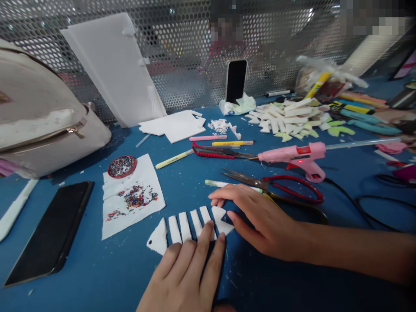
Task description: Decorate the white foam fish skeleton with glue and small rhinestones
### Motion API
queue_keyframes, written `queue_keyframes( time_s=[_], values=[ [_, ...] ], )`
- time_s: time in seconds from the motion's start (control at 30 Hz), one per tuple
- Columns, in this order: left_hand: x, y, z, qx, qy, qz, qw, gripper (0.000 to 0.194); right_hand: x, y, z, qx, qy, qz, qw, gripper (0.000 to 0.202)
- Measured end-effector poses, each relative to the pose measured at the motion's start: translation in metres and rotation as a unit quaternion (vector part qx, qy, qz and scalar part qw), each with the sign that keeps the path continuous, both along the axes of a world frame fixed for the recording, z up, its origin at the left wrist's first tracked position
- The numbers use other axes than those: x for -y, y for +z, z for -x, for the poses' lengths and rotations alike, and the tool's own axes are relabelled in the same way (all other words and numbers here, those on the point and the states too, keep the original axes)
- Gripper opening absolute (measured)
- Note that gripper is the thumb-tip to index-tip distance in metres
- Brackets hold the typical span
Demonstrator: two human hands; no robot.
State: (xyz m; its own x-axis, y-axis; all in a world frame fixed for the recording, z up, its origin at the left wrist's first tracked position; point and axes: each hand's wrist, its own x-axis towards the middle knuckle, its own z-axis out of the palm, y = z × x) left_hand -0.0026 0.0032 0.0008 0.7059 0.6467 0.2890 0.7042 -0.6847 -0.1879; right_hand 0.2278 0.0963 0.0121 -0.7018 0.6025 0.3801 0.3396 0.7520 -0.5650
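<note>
White foam pieces lie in a row on the blue table, forming a fish: a pointed head (pixel 159 238) with a dark eye hole at the left, several narrow strips (pixel 185 227), and a notched tail (pixel 222 219) at the right. My left hand (pixel 186 271) lies over the row's lower side, fingers stretched out, with fingertips touching the rightmost strip and the tail. From the right, my right hand (pixel 260 219) curves beside the tail, its thumb and fingers apart around it. Both hands hold nothing. My left fingers hide the lower ends of some strips.
Scissors (pixel 269 184), a pink glue gun (pixel 295 157) and a red utility knife (pixel 214 151) lie beyond my right hand. Cut foam strips (pixel 292 115) are heaped behind. Beads lie on white paper (pixel 112 227). A dark phone (pixel 52 232) and a bag (pixel 45 108) are left.
</note>
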Motion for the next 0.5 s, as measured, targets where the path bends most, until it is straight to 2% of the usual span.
queue_keyframes(
  time_s=[0.23, 0.5],
  values=[
    [0.0020, -0.0041, -0.0021, 0.025, 0.015, 0.008, 1.000, 0.063, -0.0009, 0.0007, 0.0009, 0.001, 0.004, 0.005, 1.000, 0.044],
    [0.0020, -0.0023, -0.0023, 0.024, 0.012, 0.010, 1.000, 0.062, -0.0005, -0.0001, 0.0003, 0.006, 0.002, 0.007, 1.000, 0.045]
  ],
)
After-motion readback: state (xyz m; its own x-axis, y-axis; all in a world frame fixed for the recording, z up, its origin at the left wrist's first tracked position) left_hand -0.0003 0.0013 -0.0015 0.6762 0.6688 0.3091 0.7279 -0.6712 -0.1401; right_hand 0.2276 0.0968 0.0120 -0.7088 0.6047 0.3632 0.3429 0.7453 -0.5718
